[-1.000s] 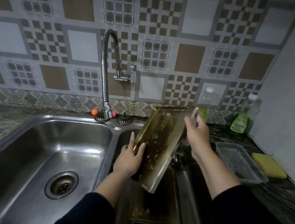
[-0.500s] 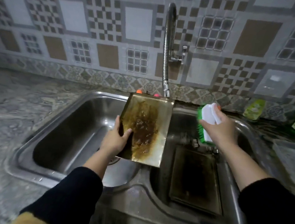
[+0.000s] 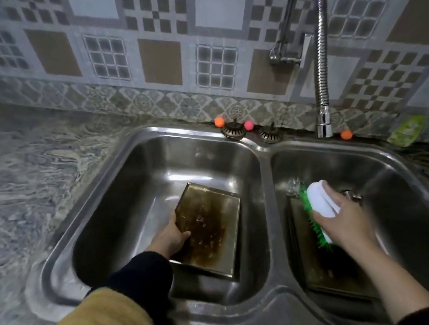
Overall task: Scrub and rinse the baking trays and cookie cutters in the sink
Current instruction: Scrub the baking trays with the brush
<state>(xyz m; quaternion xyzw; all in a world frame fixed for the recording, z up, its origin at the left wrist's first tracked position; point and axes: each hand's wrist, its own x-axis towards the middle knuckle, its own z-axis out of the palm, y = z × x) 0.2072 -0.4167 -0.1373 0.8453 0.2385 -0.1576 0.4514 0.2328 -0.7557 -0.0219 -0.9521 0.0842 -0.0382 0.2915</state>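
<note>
A greasy golden baking tray (image 3: 213,227) with brown burnt stains lies low in the left basin of the steel double sink (image 3: 265,166). My left hand (image 3: 172,236) grips its left edge, thumb on the inside. My right hand (image 3: 343,221) holds a white scrub brush (image 3: 319,206) with green bristles over the right basin. A second dark tray (image 3: 328,276) lies flat in the right basin under that hand. No cookie cutters are visible.
The flexible steel faucet (image 3: 324,125) hangs over the right basin's back edge, with no water running. Two drain strainers (image 3: 233,131) and small coloured balls sit on the sink's back ledge. A green-labelled bottle (image 3: 407,130) stands far right. Marbled countertop (image 3: 26,171) spreads to the left.
My left hand carried the stained tray from the right basin across the divider and lowered it into the left basin. My right hand picked up the brush and stayed over the right basin.
</note>
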